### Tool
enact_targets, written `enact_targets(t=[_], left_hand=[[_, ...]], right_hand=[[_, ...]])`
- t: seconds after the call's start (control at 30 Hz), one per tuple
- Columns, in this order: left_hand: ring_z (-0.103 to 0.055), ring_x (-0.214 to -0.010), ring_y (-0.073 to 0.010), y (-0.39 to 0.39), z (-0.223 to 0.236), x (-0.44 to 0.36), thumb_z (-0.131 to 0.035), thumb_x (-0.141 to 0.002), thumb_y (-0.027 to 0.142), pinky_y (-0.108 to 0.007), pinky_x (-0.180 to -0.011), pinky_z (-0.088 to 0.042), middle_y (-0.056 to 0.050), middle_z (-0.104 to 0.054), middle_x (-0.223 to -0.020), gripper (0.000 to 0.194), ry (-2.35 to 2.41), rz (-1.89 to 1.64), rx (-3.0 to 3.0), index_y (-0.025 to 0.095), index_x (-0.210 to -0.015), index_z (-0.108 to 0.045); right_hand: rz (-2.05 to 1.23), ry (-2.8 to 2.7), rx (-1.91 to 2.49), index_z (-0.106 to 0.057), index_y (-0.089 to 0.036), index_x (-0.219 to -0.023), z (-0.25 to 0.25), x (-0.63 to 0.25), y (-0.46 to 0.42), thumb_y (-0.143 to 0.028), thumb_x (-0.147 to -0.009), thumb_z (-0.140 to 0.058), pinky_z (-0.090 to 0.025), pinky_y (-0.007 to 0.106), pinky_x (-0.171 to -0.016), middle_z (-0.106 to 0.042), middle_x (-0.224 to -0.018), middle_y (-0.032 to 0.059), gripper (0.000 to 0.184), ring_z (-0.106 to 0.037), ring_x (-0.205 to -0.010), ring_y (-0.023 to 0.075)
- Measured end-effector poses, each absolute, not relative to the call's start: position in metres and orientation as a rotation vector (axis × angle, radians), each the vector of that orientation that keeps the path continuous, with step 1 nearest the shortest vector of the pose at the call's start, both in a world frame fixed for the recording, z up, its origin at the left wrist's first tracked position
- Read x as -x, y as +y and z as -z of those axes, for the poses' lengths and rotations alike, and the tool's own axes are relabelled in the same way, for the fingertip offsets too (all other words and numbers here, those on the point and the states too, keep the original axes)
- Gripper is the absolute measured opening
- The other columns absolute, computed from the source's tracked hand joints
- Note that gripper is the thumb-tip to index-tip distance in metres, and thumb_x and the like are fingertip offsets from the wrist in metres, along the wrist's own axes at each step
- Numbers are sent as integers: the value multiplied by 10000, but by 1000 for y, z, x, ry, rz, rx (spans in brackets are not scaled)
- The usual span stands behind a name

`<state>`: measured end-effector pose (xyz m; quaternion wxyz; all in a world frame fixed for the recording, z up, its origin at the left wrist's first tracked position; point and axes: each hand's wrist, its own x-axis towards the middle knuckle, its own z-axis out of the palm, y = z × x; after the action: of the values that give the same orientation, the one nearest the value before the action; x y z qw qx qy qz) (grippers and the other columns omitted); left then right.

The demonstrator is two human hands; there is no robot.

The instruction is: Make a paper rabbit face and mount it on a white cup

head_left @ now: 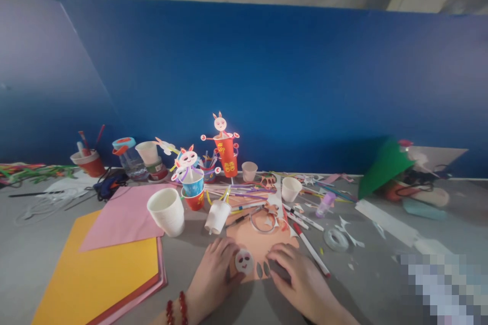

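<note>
Hands (pixel 217 269) (pixel 299 277) near round paper face (pixel 244 262)

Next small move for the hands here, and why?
Probably the right hand should pick up one of the two small grey oval pieces beside it and try it atop the round white face cutout. That cutout, by the left hand, shows no ears, whereas the pale rabbit face above the red paper cup has two.

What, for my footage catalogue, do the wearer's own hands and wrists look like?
Neither the left hand nor the right hand wears a glove. Two rows of dark red, rounded, shiny beads circle the left wrist, where no sleeve shows.
</note>
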<state>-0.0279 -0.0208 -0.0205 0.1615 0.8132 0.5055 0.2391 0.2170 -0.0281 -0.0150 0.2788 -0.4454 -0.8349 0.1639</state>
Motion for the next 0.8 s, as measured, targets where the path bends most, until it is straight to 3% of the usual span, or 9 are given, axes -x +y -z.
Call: enact_targets(t=[0.3,0.47,0.63,0.8], left_hand=[[-634,-1025,-272,-20,23,34,-689,-744,73,-418,-908,-527,-62,-670,-1112,379,1404,-805,-2351,232,-1074,-594],[-635,-1023,-268,-14,19,44,-668,-806,140,-401,-905,-525,-63,-668,-1120,315,1402,-832,-2420,247,-1096,-605],[-638,-1029,-278,-12,12,56,-642,-836,213,-382,-873,-525,-79,-664,-1124,241,1533,-682,-2389,241,-1074,-620],[-631,-1049,-267,-17,-11,62,-565,-815,138,-379,-886,-495,-79,-652,-1161,288,1687,-317,-2339,228,-1083,-617]], right_hand=[[-507,-2269,1187,-640,-209,-946,22,-196,-27,-43,-803,-551,-480,295,-800,-662,-953,45,237,-607,-911,213],[-492,-2258,1195,-650,-207,-989,31,-201,-25,-32,-790,-558,-476,297,-830,-670,-986,47,280,-610,-948,212],[-500,-2254,1281,-661,-206,-1056,28,-223,-31,-75,-817,-565,-470,326,-920,-676,-1117,78,289,-609,-1064,236],[-534,-2217,1520,-650,-219,-1149,18,-243,-43,-150,-810,-612,-459,345,-967,-657,-1198,89,348,-589,-1126,260]])
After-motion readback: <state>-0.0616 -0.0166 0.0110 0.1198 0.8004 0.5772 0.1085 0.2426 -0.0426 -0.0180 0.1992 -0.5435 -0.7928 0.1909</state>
